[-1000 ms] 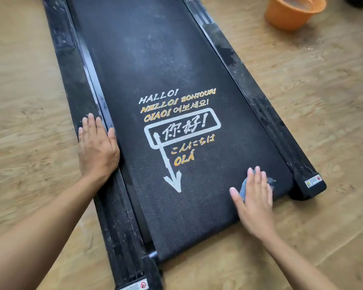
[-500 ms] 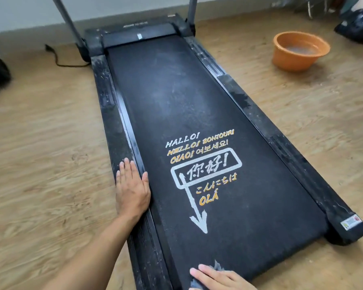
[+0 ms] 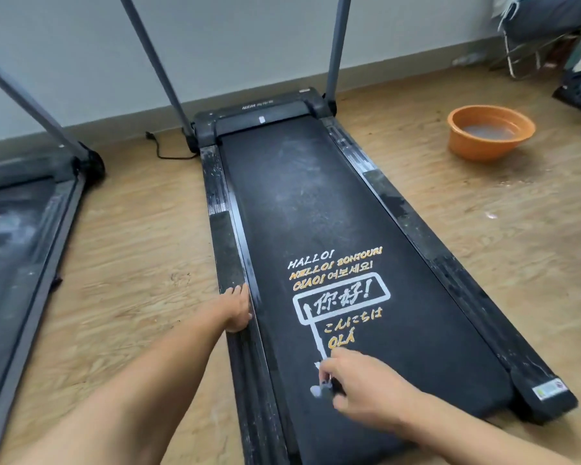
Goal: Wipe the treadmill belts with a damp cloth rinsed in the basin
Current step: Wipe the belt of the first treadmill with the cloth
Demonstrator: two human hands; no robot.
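A black treadmill belt [image 3: 316, 203] with printed greetings runs away from me, dusty grey toward its far end. My left hand [image 3: 237, 308] rests flat on the left side rail [image 3: 220, 229]. My right hand [image 3: 359, 384] grips a small blue-grey cloth [image 3: 319, 391] at the near end of the belt, over the tip of the printed arrow. Most of the cloth is hidden under the fingers. An orange basin [image 3: 490, 132] holding murky water stands on the floor to the far right.
A second treadmill [image 3: 17, 236] with a dusty belt lies at the left. Grey handlebar posts [image 3: 155, 68] rise at the far end by the wall. A black power cord [image 3: 161, 149] trails on the wooden floor. Dark furniture [image 3: 550, 31] stands at the far right.
My view has lifted, so the whole treadmill and wall now show. My right hand with the cloth moved from the belt's near right corner leftward to the arrow tip. The left hand stayed on the rail.
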